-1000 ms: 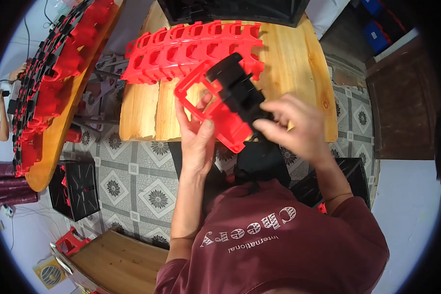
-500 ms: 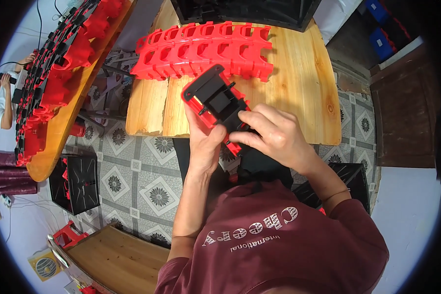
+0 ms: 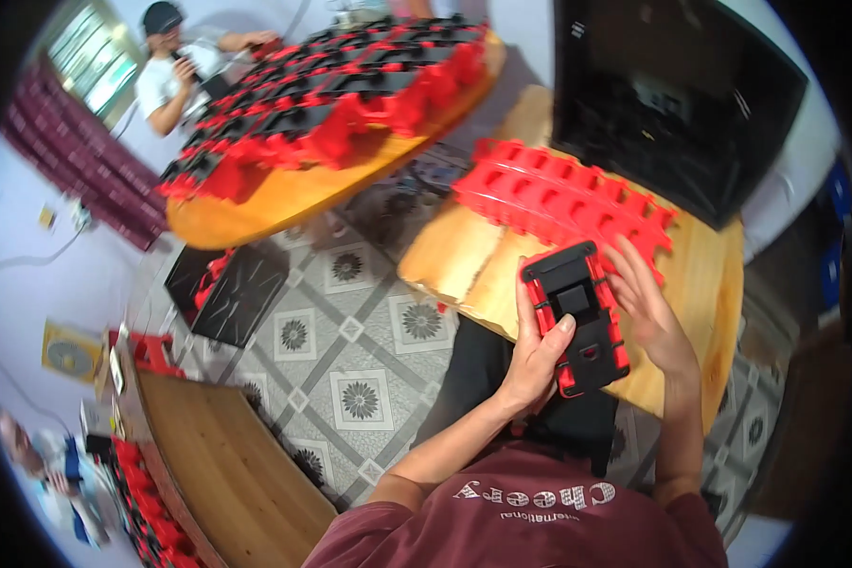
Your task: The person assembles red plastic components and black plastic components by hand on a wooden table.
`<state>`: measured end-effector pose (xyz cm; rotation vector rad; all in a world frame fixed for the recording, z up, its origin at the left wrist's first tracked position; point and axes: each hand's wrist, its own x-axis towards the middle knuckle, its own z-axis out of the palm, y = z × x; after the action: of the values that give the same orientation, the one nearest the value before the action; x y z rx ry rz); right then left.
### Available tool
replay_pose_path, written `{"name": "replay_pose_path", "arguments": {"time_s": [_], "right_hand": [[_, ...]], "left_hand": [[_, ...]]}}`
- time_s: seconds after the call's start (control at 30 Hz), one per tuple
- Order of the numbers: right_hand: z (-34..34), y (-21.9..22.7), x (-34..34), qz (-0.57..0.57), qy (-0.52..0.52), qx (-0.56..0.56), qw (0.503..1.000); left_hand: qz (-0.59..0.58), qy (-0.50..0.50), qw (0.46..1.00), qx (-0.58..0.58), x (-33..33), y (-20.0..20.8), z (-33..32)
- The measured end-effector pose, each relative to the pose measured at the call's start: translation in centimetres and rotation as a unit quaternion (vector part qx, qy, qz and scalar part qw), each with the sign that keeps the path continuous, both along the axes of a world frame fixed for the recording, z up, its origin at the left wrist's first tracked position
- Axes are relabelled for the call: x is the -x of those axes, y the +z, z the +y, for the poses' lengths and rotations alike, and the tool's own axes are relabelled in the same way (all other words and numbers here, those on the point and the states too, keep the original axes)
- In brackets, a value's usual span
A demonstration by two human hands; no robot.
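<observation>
A red-and-black rugged phone case (image 3: 592, 356) lies in my left hand (image 3: 532, 364), over the near edge of the wooden table. Its black back plate has a square recess, and red shows along the sides. My left thumb presses on the plate while the fingers go underneath, out of sight. Beside the case's upper right side, my right hand (image 3: 655, 308) has its fingers stretched out and holds nothing; whether it touches the case I cannot tell. Just beyond lies a curved row of nested red case shells (image 3: 559, 194).
A large black crate (image 3: 672, 104) stands at the table's (image 3: 445, 256) back. On the left, another table (image 3: 256, 216) bears rows of red-and-black cases (image 3: 350, 80). One co-worker (image 3: 166, 85) is behind it; another person (image 3: 62, 473) is at lower left. A black bin (image 3: 227, 293) stands on the floor.
My right hand has let go of the case and opened beside it. The case has turned more upright in my left hand. The whole view has swung toward the left.
</observation>
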<state>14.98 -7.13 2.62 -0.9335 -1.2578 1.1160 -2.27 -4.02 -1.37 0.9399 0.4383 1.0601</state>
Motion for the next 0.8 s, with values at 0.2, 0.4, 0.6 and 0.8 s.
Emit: {"name": "replay_pose_path", "arguments": {"time_s": [0.2, 0.4, 0.6, 0.8], "right_hand": [[-0.6, -0.7, 4.1, -0.104, 0.01, 0.035, 0.994], [3.3, 0.3, 6.9, -0.028, 0.094, -0.09, 0.991], [2.8, 0.1, 5.2, -0.09, -0.057, -0.025, 0.994], [1.5, -0.9, 6.0, -0.066, -0.051, 0.02, 0.996]], "left_hand": [[-0.032, 0.186, 0.979, -0.082, 1.4, 1.4, 1.2], [-0.029, 0.442, 0.896, 0.007, 7.7, 6.0, 4.6], [-0.04, 0.493, 0.868, -0.051, 23.3, 9.1, 19.4], [0.116, 0.545, 0.83, -0.027, 32.4, 7.7, 29.5]]}}
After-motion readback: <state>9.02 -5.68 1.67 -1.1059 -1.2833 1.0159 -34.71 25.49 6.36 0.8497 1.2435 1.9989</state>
